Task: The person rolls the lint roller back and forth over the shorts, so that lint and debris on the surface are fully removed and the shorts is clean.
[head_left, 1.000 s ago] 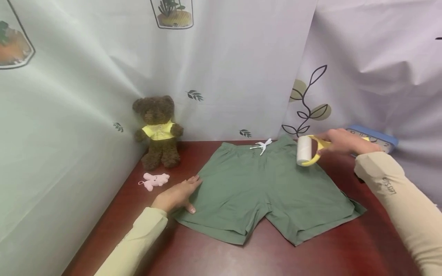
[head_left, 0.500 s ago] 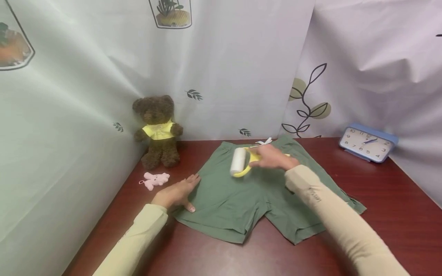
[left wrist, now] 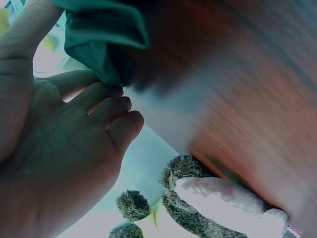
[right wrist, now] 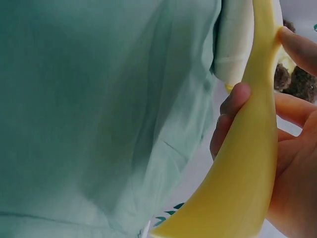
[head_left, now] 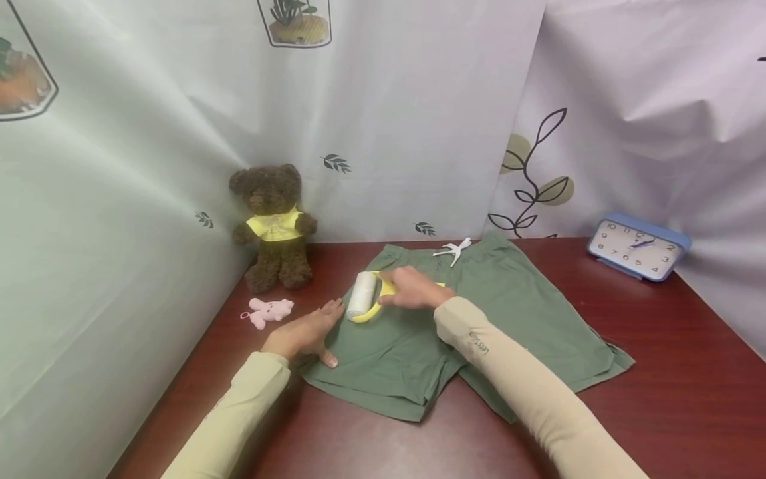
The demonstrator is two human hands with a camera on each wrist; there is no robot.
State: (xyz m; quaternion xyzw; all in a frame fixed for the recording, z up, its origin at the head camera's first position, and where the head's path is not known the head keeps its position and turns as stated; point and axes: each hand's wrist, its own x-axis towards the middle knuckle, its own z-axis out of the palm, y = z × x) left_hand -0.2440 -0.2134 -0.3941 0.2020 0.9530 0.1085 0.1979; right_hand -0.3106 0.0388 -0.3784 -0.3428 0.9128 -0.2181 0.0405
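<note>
Green shorts [head_left: 503,299] with a white drawstring [head_left: 456,251] lie spread flat on the dark red table. My right hand [head_left: 413,287] grips the yellow handle [right wrist: 242,148] of a lint roller, its fingers curled round it in the right wrist view. The white roll [head_left: 362,295] of the lint roller is over the left leg of the shorts, close to my left hand. With fingers straight, my left hand [head_left: 308,332] rests on the left edge of the shorts. In the left wrist view, the fingertips [left wrist: 130,121] meet the green cloth [left wrist: 101,37].
A brown teddy bear [head_left: 274,229] in a yellow shirt sits at the back left against the curtain. Before it lies a small pink plush toy [head_left: 270,311]. A blue alarm clock [head_left: 638,247] stands at the back right of the table [head_left: 688,346].
My right hand has carried the lint roller leftward across the shorts, from the right side of the waist to the left leg. The clock is uncovered. My left hand stays put.
</note>
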